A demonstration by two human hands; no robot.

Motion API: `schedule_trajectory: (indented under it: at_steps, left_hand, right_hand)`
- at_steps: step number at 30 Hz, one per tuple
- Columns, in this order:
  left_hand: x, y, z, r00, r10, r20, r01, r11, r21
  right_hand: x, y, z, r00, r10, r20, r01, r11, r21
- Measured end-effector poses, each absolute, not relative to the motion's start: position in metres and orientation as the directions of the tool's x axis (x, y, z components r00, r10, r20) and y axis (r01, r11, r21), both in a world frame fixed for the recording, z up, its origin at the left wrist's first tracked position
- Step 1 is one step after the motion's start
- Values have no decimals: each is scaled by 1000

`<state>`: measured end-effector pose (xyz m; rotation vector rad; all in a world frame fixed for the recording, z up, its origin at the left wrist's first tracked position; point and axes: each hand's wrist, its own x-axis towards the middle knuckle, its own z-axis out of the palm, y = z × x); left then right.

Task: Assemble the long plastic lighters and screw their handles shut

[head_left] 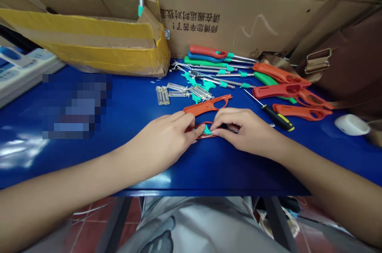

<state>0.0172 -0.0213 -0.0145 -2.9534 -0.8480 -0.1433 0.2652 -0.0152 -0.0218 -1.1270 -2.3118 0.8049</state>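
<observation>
My left hand (167,135) and my right hand (243,127) meet over an orange plastic handle shell (205,133) lying on the blue table (191,169). Their fingertips pinch a small teal trigger piece (207,129) set in that shell. Both hands are closed on the shell and mostly cover it. A second orange shell half (209,104) lies just beyond my fingers, apart from them.
Behind lie clear plastic parts (179,91), teal triggers and metal tubes (221,75), assembled red, green and blue lighters (209,55), more orange shells (286,89), a black-and-yellow screwdriver (273,114), a white object (351,124) and a taped cardboard box (89,46).
</observation>
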Motion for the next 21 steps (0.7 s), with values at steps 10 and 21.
schedule_trajectory:
  at_steps: [10, 21]
  left_hand:
    - [12, -10, -8, 784, 608, 121, 601, -794, 94]
    - [9, -7, -15, 787, 592, 171, 583, -806, 105]
  right_hand:
    - [273, -15, -9, -570, 798, 195, 595, 565, -572]
    - [274, -16, -9, -614, 776, 144, 688, 615, -385]
